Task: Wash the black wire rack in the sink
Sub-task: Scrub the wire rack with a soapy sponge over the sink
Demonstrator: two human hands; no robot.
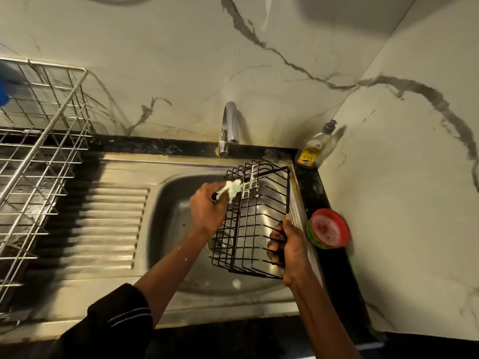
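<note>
Over the sink (pixel 166 203) at center frame, a black wire rack (pixel 255 221) runs lengthwise toward the tap (pixel 229 128). The right hand (pixel 289 251) grips its near edge; the left hand (pixel 207 208) presses a soapy scrubber (pixel 233 189) against it.

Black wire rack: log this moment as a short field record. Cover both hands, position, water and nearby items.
item: black wire rack, held over the sink basin
support: right hand grips its right edge
scrubbing: left hand holds a foamy white scrubber against its upper left wires
water: chrome tap, no stream visible
right counter: dish soap bottle, red-rimmed round tub
left side: steel dish drainer
</note>
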